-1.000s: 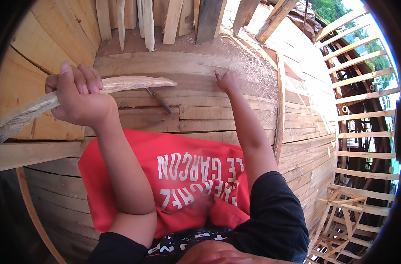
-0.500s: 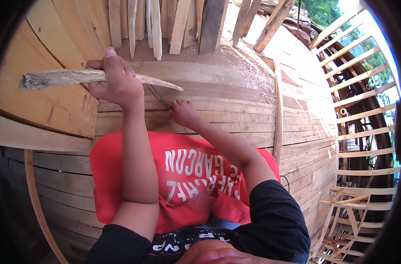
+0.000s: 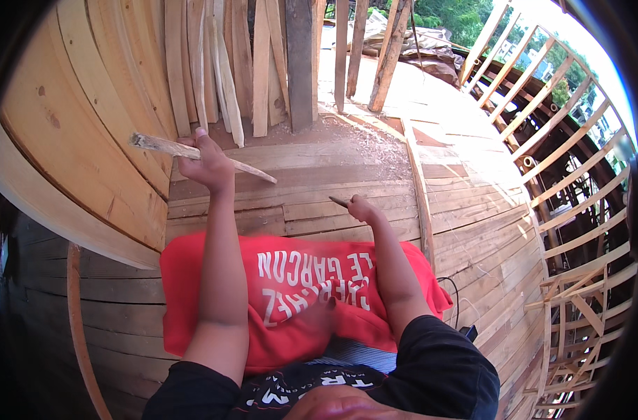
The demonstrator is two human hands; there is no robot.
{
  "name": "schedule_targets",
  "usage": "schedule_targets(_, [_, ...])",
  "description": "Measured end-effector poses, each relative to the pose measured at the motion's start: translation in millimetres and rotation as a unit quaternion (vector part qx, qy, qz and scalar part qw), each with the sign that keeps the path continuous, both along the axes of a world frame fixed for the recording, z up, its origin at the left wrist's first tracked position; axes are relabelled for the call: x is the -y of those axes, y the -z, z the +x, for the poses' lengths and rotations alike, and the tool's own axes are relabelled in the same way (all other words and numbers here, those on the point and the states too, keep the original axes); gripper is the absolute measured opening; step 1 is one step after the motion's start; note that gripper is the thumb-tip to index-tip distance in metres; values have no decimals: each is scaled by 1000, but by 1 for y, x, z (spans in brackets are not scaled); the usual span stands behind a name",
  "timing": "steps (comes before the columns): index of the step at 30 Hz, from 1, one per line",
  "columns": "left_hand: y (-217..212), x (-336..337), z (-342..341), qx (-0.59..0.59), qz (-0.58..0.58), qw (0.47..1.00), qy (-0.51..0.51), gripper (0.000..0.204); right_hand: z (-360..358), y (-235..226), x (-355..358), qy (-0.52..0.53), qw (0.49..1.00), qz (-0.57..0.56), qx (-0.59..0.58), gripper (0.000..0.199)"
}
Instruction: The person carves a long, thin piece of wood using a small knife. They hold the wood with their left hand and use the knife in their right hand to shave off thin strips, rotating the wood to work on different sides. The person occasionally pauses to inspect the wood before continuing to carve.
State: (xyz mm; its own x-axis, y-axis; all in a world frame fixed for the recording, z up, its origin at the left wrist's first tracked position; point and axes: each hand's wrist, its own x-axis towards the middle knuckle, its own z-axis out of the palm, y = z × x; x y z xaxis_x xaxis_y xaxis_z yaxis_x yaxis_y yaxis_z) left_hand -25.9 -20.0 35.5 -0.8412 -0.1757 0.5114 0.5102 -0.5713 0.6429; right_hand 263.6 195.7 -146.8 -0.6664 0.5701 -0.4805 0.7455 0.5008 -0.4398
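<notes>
Holding a rough tapered stick (image 3: 158, 144) in the left hand (image 3: 208, 164), out in front and over the plank floor (image 3: 242, 222), with the grip wrapped round its middle. In the right hand (image 3: 363, 210), clutching a dark narrow tool (image 3: 338, 201), maybe a knife, but too small to tell for sure. Pointing it left, pretty much at the thin end of the stick, not touching yet, so keep an eye on that lineup. If sharp, could skid along the wood and nick the left hand, mostly from pushing toward it rather than away. Could also snap that thin end by leaning on it too hard, with nothing underneath for support. Might twist in a one-handed hold too, being so uneven. And with red cloth (image 3: 186, 280) close to the body, could easily snag that after one slip.
</notes>
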Motion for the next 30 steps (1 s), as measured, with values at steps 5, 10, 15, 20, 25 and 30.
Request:
schedule_targets(5, [1, -17, 2, -10, -33, 999, -2, 29, 30, 37, -18, 388, 871, -249, -170, 22])
schedule_targets(10, [-10, -24, 17, -54, -84, 994, -47, 26, 7, 37, 8, 469, 794, -234, -309, 33])
schedule_targets(15, [-5, -26, 31, -71, -125, 989, -24, 22, 9, 56, 22, 479, 794, -253, -277, 47])
schedule_targets(20, [1, -20, 40, -93, -156, 983, -25, 21, 2, 62, 32, 412, 831, -246, -283, 48])
schedule_targets(25, [2, -24, 42, -84, -164, 982, -30, 23, 10, 64, 40, 408, 832, -215, -308, 50])
schedule_targets(30, [13, -26, 13, -93, -160, 982, -32, 26, 20, 62, 48, 384, 820, -214, -366, 50])
